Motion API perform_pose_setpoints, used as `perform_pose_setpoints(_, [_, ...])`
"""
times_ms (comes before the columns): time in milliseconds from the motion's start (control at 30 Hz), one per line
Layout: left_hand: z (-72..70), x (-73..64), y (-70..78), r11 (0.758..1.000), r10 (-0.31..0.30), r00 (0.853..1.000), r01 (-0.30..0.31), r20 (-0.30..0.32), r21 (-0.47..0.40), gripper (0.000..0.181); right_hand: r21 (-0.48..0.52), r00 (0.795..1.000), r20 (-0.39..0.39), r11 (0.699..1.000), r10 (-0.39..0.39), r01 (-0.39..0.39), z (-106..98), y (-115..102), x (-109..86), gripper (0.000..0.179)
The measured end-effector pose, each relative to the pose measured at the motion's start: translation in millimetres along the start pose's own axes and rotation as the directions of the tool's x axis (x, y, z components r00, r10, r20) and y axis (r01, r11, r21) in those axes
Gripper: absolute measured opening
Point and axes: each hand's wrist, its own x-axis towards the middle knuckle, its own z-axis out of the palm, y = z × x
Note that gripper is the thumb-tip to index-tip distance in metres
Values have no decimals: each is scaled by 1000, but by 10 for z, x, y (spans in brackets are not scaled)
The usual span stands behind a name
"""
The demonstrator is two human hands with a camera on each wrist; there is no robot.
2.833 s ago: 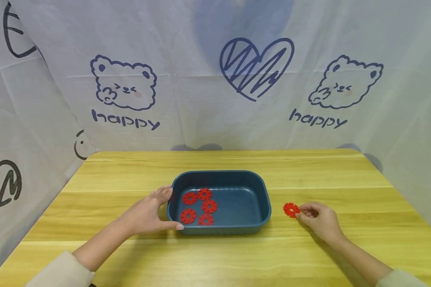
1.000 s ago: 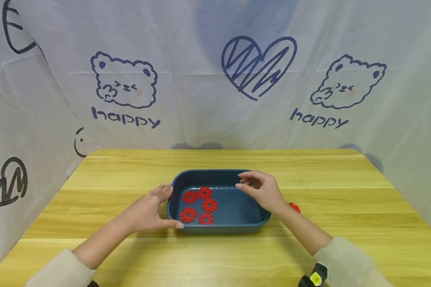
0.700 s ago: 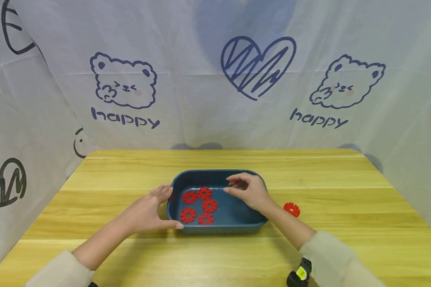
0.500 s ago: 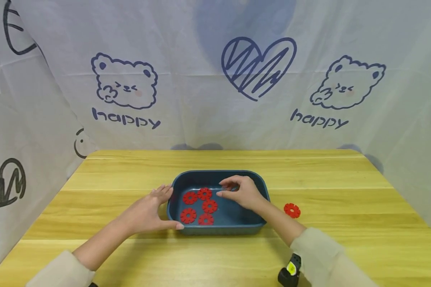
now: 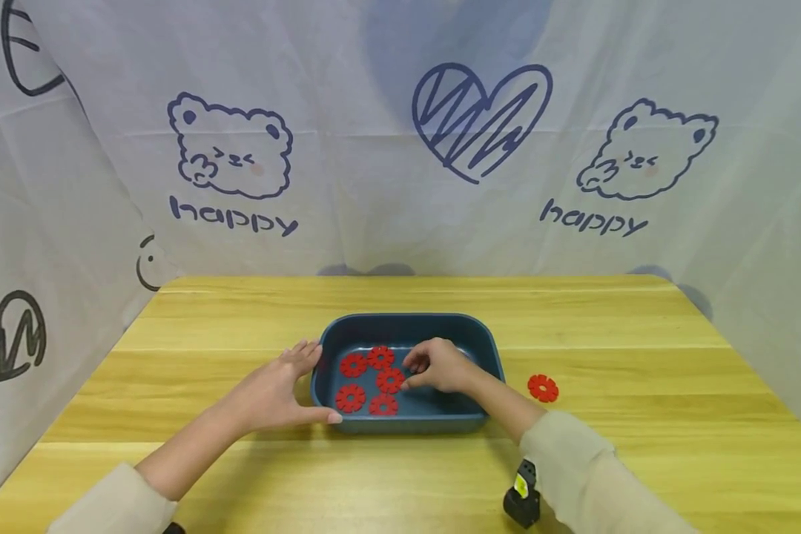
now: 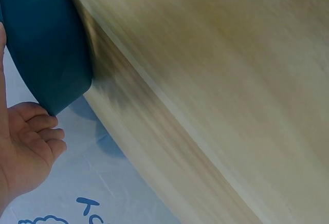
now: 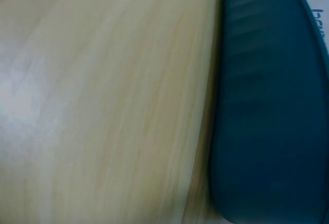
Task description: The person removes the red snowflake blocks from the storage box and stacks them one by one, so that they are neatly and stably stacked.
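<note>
Several flat red plastic snowflake discs, each with a notched edge and a centre hole, lie in the left half of a dark blue-green tray (image 5: pixel 411 426). My left hand (image 5: pixel 274 393) rests at the tray's left end, thumb stretched along the front rim and the other fingertips on the left rim. Inside the tray is my right hand (image 5: pixel 437 367), thumb and forefinger apart, thumb tip right at the edge of the middle snowflake disc (image 5: pixel 390 380). Another snowflake disc (image 5: pixel 543 388) lies on the table right of the tray. The right wrist view shows the tray's outer wall (image 7: pixel 272 111), not the fingers.
The tray stands on a wood-grain table (image 5: pixel 400 475). A white cloth (image 5: pixel 360 185) with bear and heart drawings hangs behind and beside it. A black device with a yellow label (image 5: pixel 522 489) sits at the right sleeve.
My right hand has left the snowflake disc on the table, crossed the tray's right rim and moved left and down toward the middle disc. My left hand and the tray have stayed put.
</note>
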Motion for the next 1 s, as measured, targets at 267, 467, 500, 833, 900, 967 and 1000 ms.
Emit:
perform_pose_setpoints(267, [0,4,10,1000,3,1000,-3,-5,-4,104,-109,998,-5,992,-61,60,51,10,44,24])
perform_pose_setpoints(467, [2,0,3,1000,0,1000,0,-4,0,106,-177,994,-15,979,-104,99,84,-9,60,22])
perform_pose_setpoints(500, [2,-3,0,1000,-1,1000,1,-4,0,106,-184,994,-17,977,-109,104,91,-14,66,22])
perform_pose_setpoints(833, [-2,-16,0,1000,-5,1000,5,-12,-12,105,-197,997,-15,978,-73,68,114,-76,75,15])
perform_pose_setpoints(900, [-1,-14,4,1000,-4,1000,4,-15,-11,105,-198,998,-15,978,-68,63,113,-77,70,14])
perform_pose_setpoints(967, [-1,-11,10,1000,-3,1000,3,-15,-11,106,-201,998,-15,978,-67,63,106,-76,62,13])
perform_pose_setpoints(1000, [0,-9,13,1000,-3,1000,3,-15,-11,106,-203,997,-13,977,-70,66,100,-75,57,13])
